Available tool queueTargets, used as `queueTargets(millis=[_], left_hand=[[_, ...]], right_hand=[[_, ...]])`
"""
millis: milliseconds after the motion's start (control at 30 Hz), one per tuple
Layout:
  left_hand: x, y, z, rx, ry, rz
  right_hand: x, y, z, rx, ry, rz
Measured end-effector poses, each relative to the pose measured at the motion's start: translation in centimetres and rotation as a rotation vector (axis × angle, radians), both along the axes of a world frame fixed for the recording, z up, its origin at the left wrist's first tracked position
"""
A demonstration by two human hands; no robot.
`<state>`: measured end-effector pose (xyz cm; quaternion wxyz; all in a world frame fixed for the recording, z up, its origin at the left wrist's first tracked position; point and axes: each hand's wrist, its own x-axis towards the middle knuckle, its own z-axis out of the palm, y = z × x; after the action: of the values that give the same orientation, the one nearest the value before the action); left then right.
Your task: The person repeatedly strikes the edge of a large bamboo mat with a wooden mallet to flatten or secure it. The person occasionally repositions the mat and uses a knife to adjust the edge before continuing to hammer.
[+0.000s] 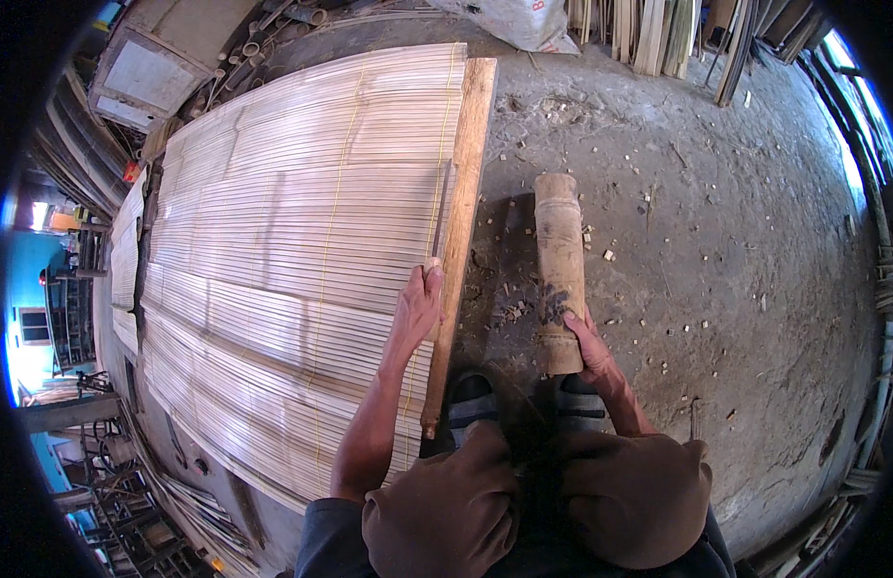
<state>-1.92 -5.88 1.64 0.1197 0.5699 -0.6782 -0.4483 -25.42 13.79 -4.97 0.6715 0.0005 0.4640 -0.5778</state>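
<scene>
A wide mat of pale bamboo slats, tied with yellow strings, spreads out on my left. Along its right edge runs a wooden beam. My left hand lies near that edge, closed round the pale handle of a long, narrow-bladed tool; its blade points away from me over the slats, and whether it is a knife or a saw is not clear. My right hand grips the near end of a thick bamboo section, thumb on top and the other fingers mostly hidden at its right side.
Small pale chips are scattered over the grey floor. Upright wooden slats and a white sack stand at the far side. Bamboo poles lie at the far left. My sandalled feet are between the beam and the bamboo.
</scene>
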Motion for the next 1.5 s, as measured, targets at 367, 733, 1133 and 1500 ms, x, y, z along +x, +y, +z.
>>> queueTargets(millis=[367,733,1133,1500], left_hand=[[-1.3,-0.8,0.8,0.046,-0.001,-0.004],[0.3,-1.5,0.8,-0.235,-0.123,-0.203],[0.5,-2.7,-3.7,-0.091,-0.192,-0.115],[-3.4,-1.0,4.4,0.134,-0.116,-0.024]], right_hand=[[-1.6,-3.0,3.7,-0.15,0.457,0.04],[-9.4,-23.9,29.2,-1.066,1.019,-0.537],[-9.0,-19.0,10.9,-0.489,1.451,0.346],[-8.1,-21.1,16.7,-0.702,1.15,-0.091]])
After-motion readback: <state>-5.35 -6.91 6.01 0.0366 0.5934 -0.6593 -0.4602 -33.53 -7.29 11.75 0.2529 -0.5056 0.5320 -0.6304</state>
